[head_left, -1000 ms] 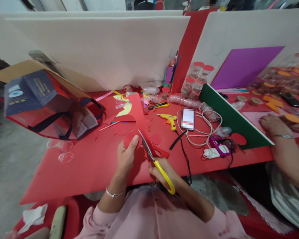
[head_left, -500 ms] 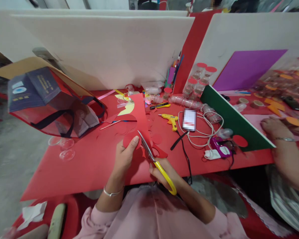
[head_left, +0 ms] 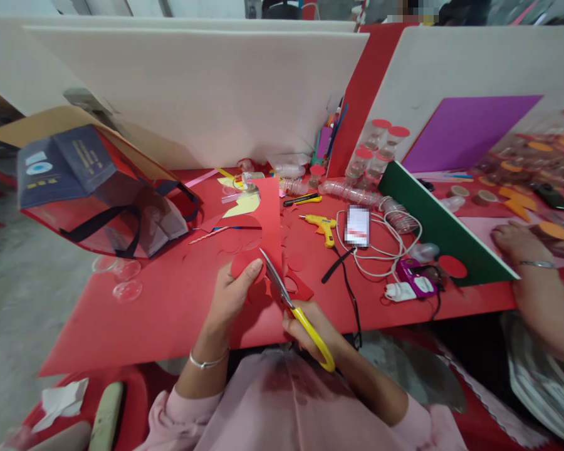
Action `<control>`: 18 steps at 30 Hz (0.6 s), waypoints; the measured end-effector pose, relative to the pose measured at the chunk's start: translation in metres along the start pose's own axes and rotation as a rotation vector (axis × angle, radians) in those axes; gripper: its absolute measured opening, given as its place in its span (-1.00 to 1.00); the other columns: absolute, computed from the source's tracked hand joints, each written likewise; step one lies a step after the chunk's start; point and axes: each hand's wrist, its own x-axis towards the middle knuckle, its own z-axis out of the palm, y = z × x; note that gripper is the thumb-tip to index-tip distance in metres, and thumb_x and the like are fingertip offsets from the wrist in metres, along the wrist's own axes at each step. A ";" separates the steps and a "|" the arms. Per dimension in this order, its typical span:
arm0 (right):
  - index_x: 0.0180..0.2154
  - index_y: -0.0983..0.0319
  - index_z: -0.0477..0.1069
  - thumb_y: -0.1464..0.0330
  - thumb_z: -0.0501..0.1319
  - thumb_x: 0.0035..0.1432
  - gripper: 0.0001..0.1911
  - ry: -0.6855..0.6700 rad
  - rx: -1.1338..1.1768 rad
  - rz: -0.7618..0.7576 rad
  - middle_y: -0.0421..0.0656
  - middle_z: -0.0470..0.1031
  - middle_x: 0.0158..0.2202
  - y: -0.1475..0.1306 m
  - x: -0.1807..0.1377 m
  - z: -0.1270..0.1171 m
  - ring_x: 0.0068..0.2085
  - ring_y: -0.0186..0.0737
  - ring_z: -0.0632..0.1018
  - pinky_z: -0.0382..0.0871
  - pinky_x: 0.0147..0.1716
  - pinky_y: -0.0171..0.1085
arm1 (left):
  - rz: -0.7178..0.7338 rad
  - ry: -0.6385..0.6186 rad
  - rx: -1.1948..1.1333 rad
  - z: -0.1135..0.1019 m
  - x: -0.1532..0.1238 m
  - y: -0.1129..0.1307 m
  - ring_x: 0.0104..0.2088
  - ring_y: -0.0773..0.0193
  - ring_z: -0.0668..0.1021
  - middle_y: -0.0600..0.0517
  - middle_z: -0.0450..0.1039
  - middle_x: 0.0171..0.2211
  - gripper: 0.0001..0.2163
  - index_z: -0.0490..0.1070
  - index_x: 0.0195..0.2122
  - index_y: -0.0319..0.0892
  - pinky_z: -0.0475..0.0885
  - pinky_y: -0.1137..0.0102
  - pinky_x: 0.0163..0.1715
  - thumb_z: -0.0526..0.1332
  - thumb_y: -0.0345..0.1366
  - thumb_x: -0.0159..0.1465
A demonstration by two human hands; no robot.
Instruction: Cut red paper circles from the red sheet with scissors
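My left hand [head_left: 235,289] pinches a sheet of red paper [head_left: 271,216] by a rounded, disc-like part near its lower end. A long strip of the sheet reaches away over the table, with curved bites along its left edge. My right hand [head_left: 308,326] is closed round the yellow handle of a pair of scissors [head_left: 316,335]. The blades point up and left, lying against the paper just right of my left thumb. Red paper scraps [head_left: 303,289] and a red paper disc [head_left: 295,262] are close to the blades.
A yellow glue gun [head_left: 323,228], a cutter knife [head_left: 302,200] and a phone [head_left: 357,227] with a coiled white cable are beyond my right hand. A large bag [head_left: 82,181] stands at left. Behind a green board [head_left: 444,225], another person's arm [head_left: 540,282] rests at right.
My left hand and wrist have shifted slightly left. The far strip of the red sheet has swung a little to the right. The scissors stay almost in place.
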 end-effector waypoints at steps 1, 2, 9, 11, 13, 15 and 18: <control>-0.49 0.18 0.21 0.35 0.15 0.17 -0.80 0.000 -0.002 -0.006 -0.29 0.25 -0.60 -0.001 0.000 0.000 -0.55 -0.34 0.30 0.04 -0.53 -0.32 | 0.006 -0.001 0.002 0.000 0.000 0.001 -0.53 0.35 0.47 0.05 0.51 -0.55 -0.67 0.52 -0.51 -0.20 0.43 0.46 -0.48 0.45 -0.06 0.21; -0.49 0.18 0.22 0.35 0.15 0.17 -0.80 -0.001 -0.004 -0.010 -0.29 0.25 -0.60 -0.001 0.000 0.000 -0.54 -0.33 0.30 0.05 -0.53 -0.32 | 0.010 -0.004 0.003 0.000 0.000 0.001 -0.53 0.35 0.47 0.06 0.50 -0.55 -0.68 0.52 -0.51 -0.20 0.43 0.47 -0.48 0.45 -0.07 0.21; -0.43 0.19 0.26 0.38 0.17 0.18 -0.85 -0.022 0.008 0.014 -0.29 0.30 -0.54 0.006 -0.001 -0.003 -0.48 -0.33 0.34 0.13 -0.47 -0.34 | -0.038 -0.122 0.035 -0.003 0.000 0.009 -0.52 0.31 0.51 0.02 0.52 -0.54 -0.67 0.54 -0.52 -0.21 0.43 0.44 -0.48 0.48 -0.06 0.18; -0.43 0.20 0.26 0.38 0.17 0.19 -0.85 -0.031 0.005 0.007 -0.29 0.31 -0.53 0.007 -0.002 -0.003 -0.47 -0.33 0.34 0.15 -0.46 -0.34 | -0.053 -0.140 0.050 -0.003 -0.001 0.010 -0.51 0.29 0.53 0.00 0.54 -0.52 -0.68 0.56 -0.50 -0.21 0.45 0.42 -0.46 0.48 -0.05 0.16; -0.42 0.20 0.26 0.38 0.17 0.20 -0.85 -0.036 0.006 -0.007 -0.29 0.32 -0.52 0.007 -0.002 -0.003 -0.46 -0.33 0.35 0.16 -0.45 -0.35 | -0.055 -0.150 0.067 -0.004 -0.001 0.011 -0.50 0.29 0.53 0.01 0.55 -0.52 -0.66 0.55 -0.50 -0.21 0.46 0.42 -0.44 0.48 -0.04 0.17; -0.42 0.20 0.27 0.37 0.16 0.21 -0.86 -0.038 0.012 -0.019 -0.29 0.32 -0.52 0.006 -0.003 -0.003 -0.45 -0.33 0.35 0.17 -0.44 -0.35 | -0.056 -0.170 0.095 -0.006 -0.001 0.011 -0.50 0.30 0.53 0.02 0.56 -0.51 -0.65 0.54 -0.50 -0.21 0.46 0.43 -0.43 0.46 -0.02 0.19; -0.42 0.20 0.26 0.37 0.14 0.21 -0.86 -0.032 0.009 -0.031 -0.29 0.31 -0.53 0.002 -0.005 -0.002 -0.45 -0.32 0.35 0.16 -0.45 -0.35 | -0.065 -0.204 0.132 -0.008 -0.001 0.011 -0.49 0.31 0.52 0.02 0.56 -0.50 -0.63 0.52 -0.50 -0.22 0.46 0.43 -0.41 0.44 0.00 0.21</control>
